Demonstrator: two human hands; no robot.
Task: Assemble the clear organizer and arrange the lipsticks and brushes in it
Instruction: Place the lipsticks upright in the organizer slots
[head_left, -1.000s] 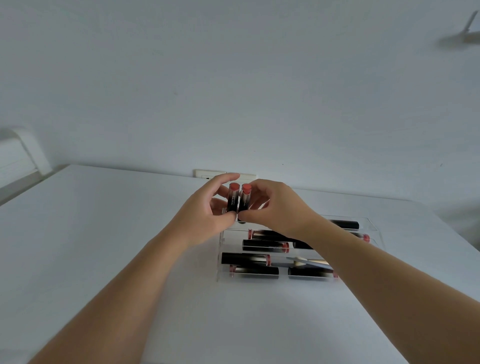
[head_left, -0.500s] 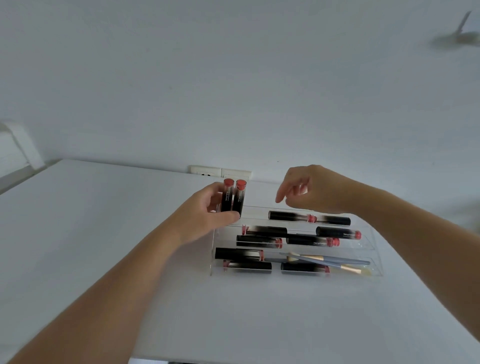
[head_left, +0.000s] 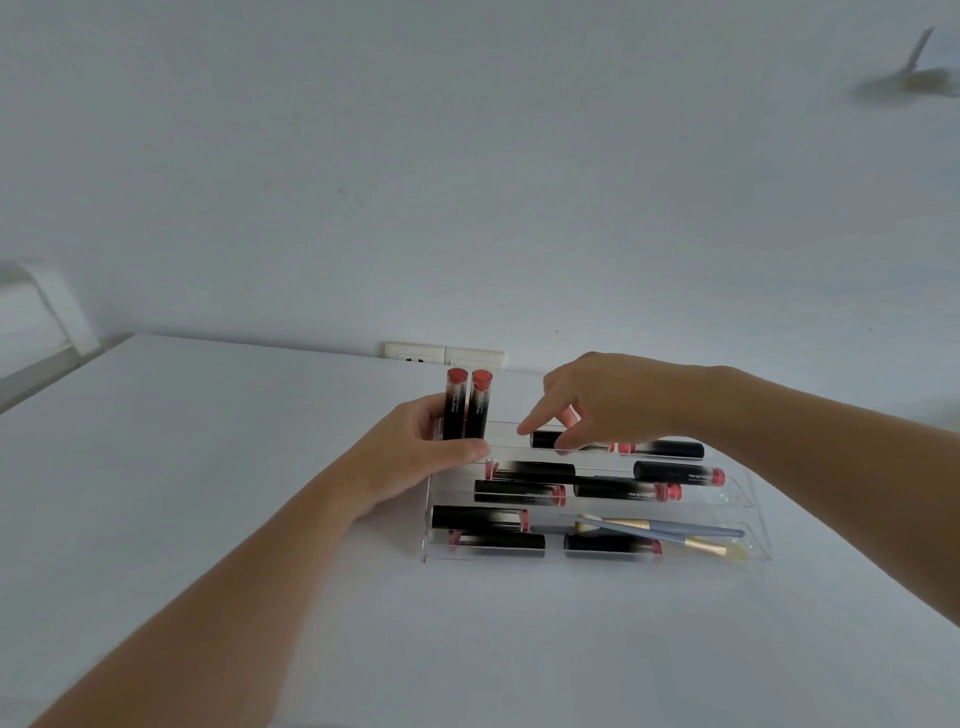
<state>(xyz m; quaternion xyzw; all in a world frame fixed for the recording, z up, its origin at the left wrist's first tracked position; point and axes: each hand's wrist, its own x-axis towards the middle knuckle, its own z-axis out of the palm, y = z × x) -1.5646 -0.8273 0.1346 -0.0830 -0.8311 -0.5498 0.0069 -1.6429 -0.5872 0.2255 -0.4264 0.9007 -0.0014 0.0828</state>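
Near the centre of the frame, the left hand (head_left: 415, 457) gripped two upright lipsticks (head_left: 466, 405) beside the clear organizer (head_left: 748, 525) on the tabletop (head_left: 208, 467), apparently waiting for a slot. To its right, the right hand (head_left: 608, 400), loosely curled and holding nothing, pointed its forefinger down at the top-tier lipstick (head_left: 550, 440), probably nudging it over.

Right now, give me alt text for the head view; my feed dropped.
The left hand holds two upright lipsticks at the clear organizer's back left corner while the right hand reaches for a lying lipstick on its top tier. Lower tiers hold more lipsticks and two brushes.
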